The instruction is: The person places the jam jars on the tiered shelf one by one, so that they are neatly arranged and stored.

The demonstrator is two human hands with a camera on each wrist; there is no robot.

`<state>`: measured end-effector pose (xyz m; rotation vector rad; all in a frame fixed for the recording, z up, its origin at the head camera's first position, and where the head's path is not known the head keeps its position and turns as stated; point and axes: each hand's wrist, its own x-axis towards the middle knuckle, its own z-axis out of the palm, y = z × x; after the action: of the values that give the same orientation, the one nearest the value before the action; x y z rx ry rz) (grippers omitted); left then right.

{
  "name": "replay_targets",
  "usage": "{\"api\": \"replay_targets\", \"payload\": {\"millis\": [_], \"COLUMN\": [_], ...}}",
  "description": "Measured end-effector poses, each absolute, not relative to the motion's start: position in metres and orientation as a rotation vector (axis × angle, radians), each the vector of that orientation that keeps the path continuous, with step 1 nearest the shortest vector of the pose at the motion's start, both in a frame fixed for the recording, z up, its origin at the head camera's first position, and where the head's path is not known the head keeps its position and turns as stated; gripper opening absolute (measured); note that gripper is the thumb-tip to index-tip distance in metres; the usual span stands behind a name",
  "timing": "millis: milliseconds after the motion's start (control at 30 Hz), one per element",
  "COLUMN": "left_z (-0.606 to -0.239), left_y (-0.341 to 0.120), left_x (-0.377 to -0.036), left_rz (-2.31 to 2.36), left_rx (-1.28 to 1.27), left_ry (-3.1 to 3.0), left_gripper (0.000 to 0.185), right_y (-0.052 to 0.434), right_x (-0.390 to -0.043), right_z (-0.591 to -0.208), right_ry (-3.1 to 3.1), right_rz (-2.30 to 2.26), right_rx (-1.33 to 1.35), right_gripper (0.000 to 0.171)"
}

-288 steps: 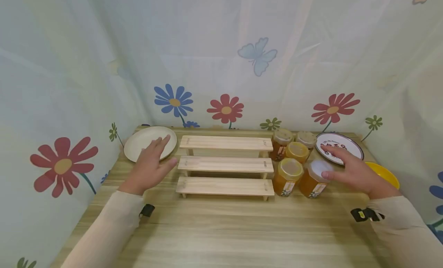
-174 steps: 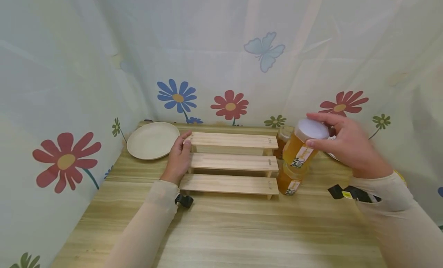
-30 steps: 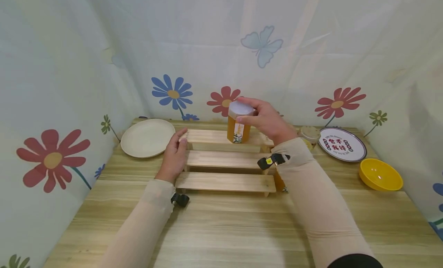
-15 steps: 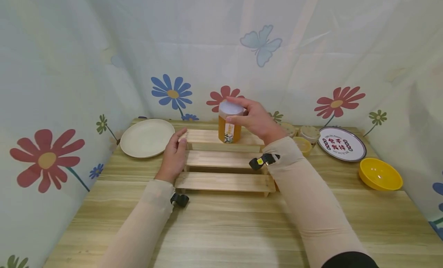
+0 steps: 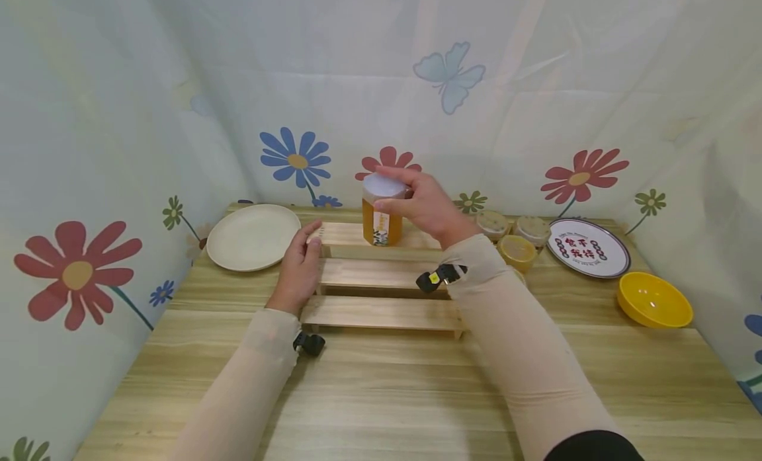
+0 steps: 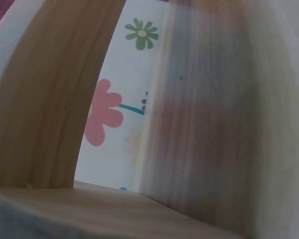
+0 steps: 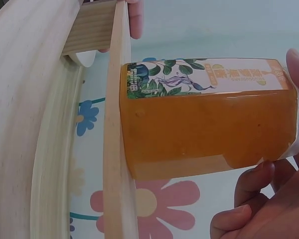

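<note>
A honey jar [image 5: 381,217] with a white lid stands upright on the top step of a three-step wooden rack [image 5: 381,312]. My right hand [image 5: 389,193] grips the jar by its lid from above. In the right wrist view the jar [image 7: 204,119] has its base against the step's board [image 7: 114,164], and my fingers [image 7: 254,199] curl round its top. My left hand [image 5: 311,239] holds the left end of the rack, thumb on the top step. The left wrist view shows only the rack's wood [image 6: 214,124] up close.
Three more honey jars [image 5: 516,249] are grouped right of the rack. A cream plate [image 5: 253,236] lies at the back left; a patterned plate [image 5: 588,248] and a yellow bowl [image 5: 653,299] sit at the right. Flowered cloth walls surround the wooden table [image 5: 381,395].
My right hand has carried the jar from the group at the right to the top step and moved it leftward along it. The left hand has stayed on the rack's left end.
</note>
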<state>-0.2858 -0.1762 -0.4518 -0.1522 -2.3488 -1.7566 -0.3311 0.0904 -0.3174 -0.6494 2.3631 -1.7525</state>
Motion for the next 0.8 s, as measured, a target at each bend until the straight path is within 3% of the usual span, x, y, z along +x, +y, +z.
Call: {"api": "replay_targets", "payload": {"millis": [800], "left_z": [-0.451], "left_y": [-0.176], "left_x": [-0.286], "left_rz": [-1.702], "left_rx": [-0.163], "left_ry": [-2.363], "left_gripper": [0.047], "right_y": [0.041], "right_x": [-0.334], "right_z": [-0.319], "right_ry": [2.358], "right_rz": [-1.794], "right_rx": [-0.792], "right_gripper": [0.065]}}
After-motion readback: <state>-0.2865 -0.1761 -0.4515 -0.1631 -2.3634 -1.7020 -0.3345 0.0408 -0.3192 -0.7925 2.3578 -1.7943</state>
